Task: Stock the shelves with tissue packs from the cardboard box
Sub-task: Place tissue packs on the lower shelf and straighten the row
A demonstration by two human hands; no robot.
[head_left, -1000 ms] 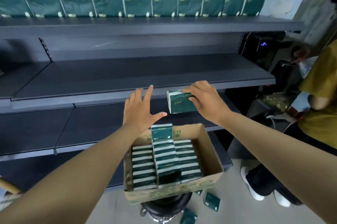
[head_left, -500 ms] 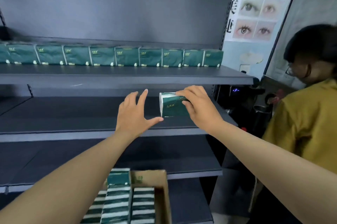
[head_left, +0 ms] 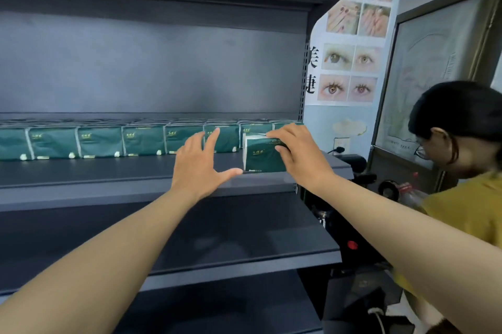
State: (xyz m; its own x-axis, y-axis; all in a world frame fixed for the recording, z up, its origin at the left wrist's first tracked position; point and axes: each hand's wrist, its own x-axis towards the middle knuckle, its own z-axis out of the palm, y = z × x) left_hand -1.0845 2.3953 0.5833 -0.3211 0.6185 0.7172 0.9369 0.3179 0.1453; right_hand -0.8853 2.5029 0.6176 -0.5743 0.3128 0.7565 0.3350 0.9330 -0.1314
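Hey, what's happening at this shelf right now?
A person is stocking tissue packs. Their right hand holds a green tissue pack upright at the right end of the shelf, in front of the row of packs already lined up at the back. Their left hand hovers open beside it. Another person in a yellow shirt bends nearby.

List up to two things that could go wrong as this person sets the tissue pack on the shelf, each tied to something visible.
1. The right hand grips the tissue pack near the shelf front edge; released there, it might tip off.
2. The left hand hovers open beside the pack, close to the back row of packs; a careless push could knock that row crooked.
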